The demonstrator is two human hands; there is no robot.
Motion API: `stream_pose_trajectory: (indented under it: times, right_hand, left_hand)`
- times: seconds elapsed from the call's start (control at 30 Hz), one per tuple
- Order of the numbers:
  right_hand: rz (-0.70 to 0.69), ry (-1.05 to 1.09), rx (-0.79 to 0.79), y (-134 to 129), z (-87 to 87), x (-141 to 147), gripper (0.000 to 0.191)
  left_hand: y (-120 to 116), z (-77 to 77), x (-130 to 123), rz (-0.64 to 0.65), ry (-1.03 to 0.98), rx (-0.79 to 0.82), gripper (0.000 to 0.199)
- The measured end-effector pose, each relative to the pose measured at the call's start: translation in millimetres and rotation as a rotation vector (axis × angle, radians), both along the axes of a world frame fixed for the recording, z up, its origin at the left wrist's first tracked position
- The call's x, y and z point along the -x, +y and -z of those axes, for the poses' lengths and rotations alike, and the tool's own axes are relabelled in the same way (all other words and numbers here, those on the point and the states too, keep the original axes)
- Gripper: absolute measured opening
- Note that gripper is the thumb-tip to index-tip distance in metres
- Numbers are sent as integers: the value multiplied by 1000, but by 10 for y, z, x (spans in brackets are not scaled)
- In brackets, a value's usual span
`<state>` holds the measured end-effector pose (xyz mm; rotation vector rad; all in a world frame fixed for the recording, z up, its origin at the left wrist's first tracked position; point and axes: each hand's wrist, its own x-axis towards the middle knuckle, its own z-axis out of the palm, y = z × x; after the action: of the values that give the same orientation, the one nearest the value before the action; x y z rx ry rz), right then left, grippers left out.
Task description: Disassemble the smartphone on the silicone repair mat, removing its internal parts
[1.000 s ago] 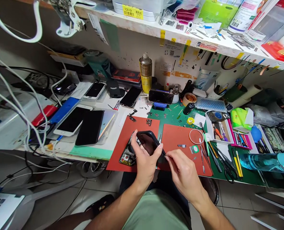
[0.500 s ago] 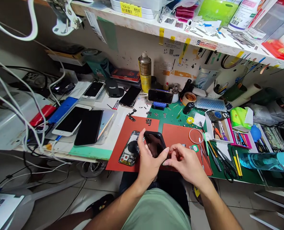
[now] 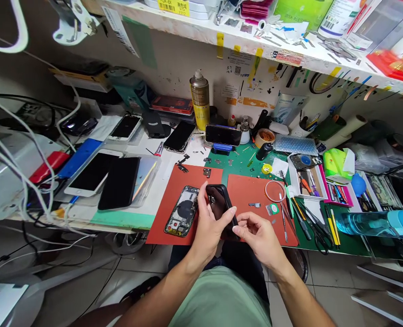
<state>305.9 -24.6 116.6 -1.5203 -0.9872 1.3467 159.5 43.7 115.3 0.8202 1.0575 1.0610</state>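
A: Where is the phone (image 3: 222, 200)?
B: It is held tilted near the desk's (image 3: 165, 165) front edge, about where the left mat (image 3: 159, 227) and right mat (image 3: 245, 190) lie side by side.
A: How is it gripped?
B: By the left hand (image 3: 210, 231), half closed around it: the fingers are laid along one long side, and the thumb is set against the other. The right hand (image 3: 261, 236) is loosely curled, its thumb and fingertips brought to the phone's lower right side. Whether anything small is pinched there cannot be told.
A: Which step is in hand?
B: By the look of it, that side edge is being worked by the right fingertips.
A: And what is called for next?
B: A steady left grip, probably, with only light force applied at the edge.
A: What is laid nearby?
B: An opened frame (image 3: 182, 211) on the left mat, towards the desk's front edge; on the right mat, a small part (image 3: 255, 205) and a slim tool (image 3: 283, 222).
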Motion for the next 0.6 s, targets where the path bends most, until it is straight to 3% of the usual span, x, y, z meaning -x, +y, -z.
stream_pose_trajectory:
  times: [0.13, 0.23, 0.4, 0.5, 0.6]
  right_hand:
    - [-42, -23, -4, -54, -89, 37, 37]
    - [-45, -192, -71, -149, -133, 117, 32]
    - [148, -352, -175, -262, -78, 267, 30]
    - [248, -304, -174, -291, -54, 262, 29]
    - [360, -156, -167, -334, -42, 122, 34]
  left_hand:
    - [3, 33, -6, 13, -9, 41, 112]
    - [21, 43, -24, -3, -5, 57, 114]
    - [-23, 96, -84, -29, 53, 17, 120]
    - [-74, 83, -108, -13, 107, -68, 120]
    - [-106, -38, -26, 70, 135, -158, 114]
